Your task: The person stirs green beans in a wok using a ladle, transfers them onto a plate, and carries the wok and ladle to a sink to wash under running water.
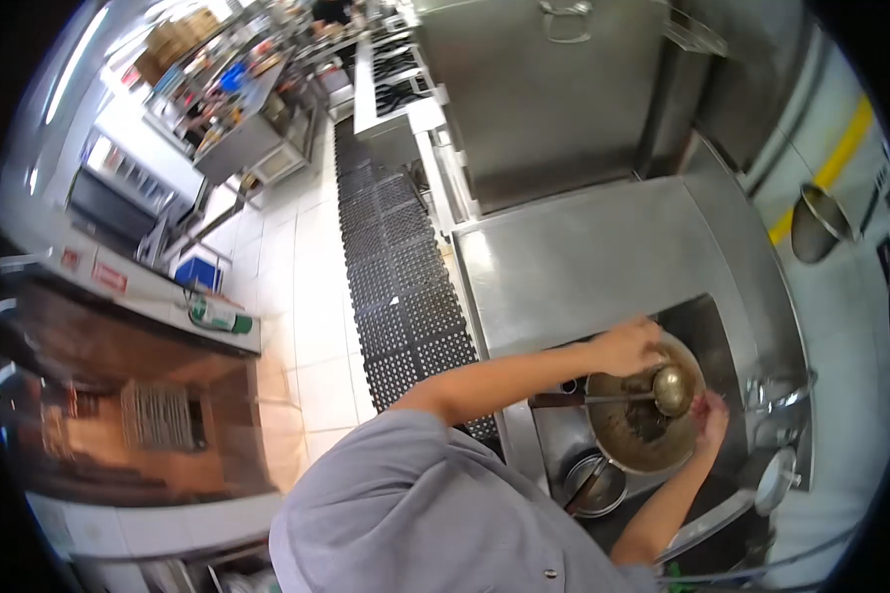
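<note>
In the sink at the lower right rests a round, brownish wok (618, 435), its inside stained dark. A ladle (673, 391) lies across it, bowl upturned and handle pointing left over the rim. My left hand (625, 348) is at the wok's upper rim with bent fingers beside the ladle's bowl; what they hold, if anything, is hidden. On the opposite rim, my right hand (710, 423) closes around the wok's edge. A small reddish patch shows by its fingertips, too small to name. Below the wok's handle sits a round metal pot (600, 486).
A faucet (786, 395) stands behind the sink. The steel counter (564, 272) extends to its left, beside a large steel cabinet (564, 99). Black perforated matting (400, 287) runs along the floor. A metal strainer-like vessel (819, 225) hangs on the wall.
</note>
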`<state>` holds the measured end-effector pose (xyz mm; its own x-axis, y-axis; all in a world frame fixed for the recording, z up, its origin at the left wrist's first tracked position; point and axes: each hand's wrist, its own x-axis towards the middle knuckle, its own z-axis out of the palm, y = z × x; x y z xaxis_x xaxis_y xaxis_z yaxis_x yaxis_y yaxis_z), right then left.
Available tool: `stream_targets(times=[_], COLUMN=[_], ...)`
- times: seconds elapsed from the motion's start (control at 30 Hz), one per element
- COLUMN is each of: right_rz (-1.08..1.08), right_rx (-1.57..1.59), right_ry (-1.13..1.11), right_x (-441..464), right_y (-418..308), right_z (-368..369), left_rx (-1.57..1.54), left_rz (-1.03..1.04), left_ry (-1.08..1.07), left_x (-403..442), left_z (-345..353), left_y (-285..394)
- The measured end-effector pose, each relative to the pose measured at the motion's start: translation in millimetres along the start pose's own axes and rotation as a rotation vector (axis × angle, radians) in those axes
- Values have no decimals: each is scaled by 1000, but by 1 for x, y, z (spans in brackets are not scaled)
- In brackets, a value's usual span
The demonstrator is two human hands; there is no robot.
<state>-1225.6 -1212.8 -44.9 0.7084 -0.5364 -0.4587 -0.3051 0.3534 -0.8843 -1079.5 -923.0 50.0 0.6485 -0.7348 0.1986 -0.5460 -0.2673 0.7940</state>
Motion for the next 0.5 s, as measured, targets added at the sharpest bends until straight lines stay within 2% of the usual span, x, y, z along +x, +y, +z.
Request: stream_targets(times=[0.07, 0.1, 0.17, 0.2, 0.27, 0.3, 0.37, 0.43, 0.47, 0.5], right_rz=[-31, -44, -156, -162, 20, 23, -296, -188, -705, -668], right_rx=[306, 297, -65, -70, -340, -341, -1044, -1008, -1290, -1617], right_ry=[51, 39, 100, 96, -416, -413, -123, -395, -343, 18], right_x=[-13, -9, 0, 2, -12, -16, -17, 26, 52, 72], right_y=[-1, 0, 4, -2, -33, -47, -73, -44, -24, -2], right_z=[10, 1, -13, -19, -19, -13, -3, -39, -65, -73], left_rx=[-55, -34, -6, -35, -62, -64, -69, 49, 52, 292], left_rz=[-87, -50, -11, -83, -151, -173, -217, -199, -160, -54], left_ry=[-142, -150, -154, -134, -116, -21, 124, 132, 127, -138], left_x=[30, 44, 63, 70, 82, 88, 99, 118, 120, 122], left_z=[36, 65, 106, 120, 128, 128, 131, 129, 124, 98], left_y=[5, -2, -14, -12, -11, -11, -10, -21, -24, -10])
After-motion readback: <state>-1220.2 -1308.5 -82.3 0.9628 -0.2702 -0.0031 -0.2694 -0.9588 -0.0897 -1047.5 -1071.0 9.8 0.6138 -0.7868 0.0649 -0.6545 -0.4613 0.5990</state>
